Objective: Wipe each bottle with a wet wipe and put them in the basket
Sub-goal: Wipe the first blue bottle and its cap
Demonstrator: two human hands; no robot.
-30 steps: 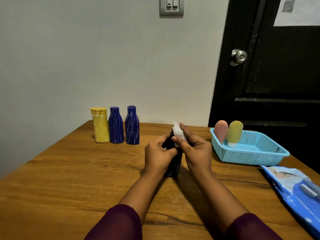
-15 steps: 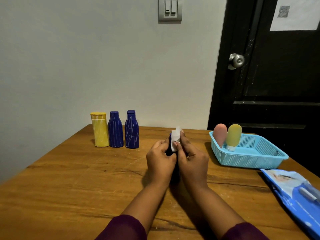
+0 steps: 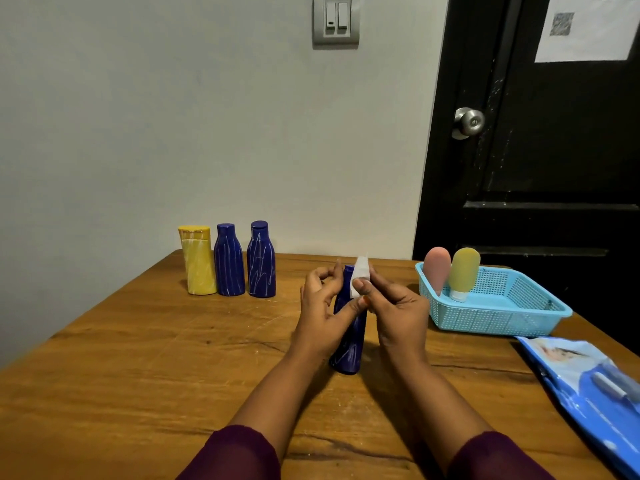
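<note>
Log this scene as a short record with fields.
Being wiped: blue bottle, base on table
Left hand: grips blue bottle
Right hand: pinches wet wipe at its neck
Basket: pink bottle, yellow-green bottle inside
Waiting by wall: yellow bottle, middle blue bottle, end blue bottle
Right edge: wipes pack

blue bottles (image 3: 228, 261) (image 3: 261, 261) (image 3: 348, 348): 3, 2 in the back row and 1 apart
yellow bottle (image 3: 198, 263): 1, in that same row
pink tube (image 3: 437, 268): 1
yellow-green tube (image 3: 463, 271): 1
basket (image 3: 491, 318): 1, with 2 tubes inside
wet wipe (image 3: 360, 277): 1
wipe pack (image 3: 588, 386): 1
grips: 2, left grip (image 3: 323, 317) and right grip (image 3: 398, 313)
surface (image 3: 138, 375): 1
wall switch plate (image 3: 335, 20): 1, with 2 rockers
door knob (image 3: 469, 122): 1
paper sheet (image 3: 588, 26): 1
</note>
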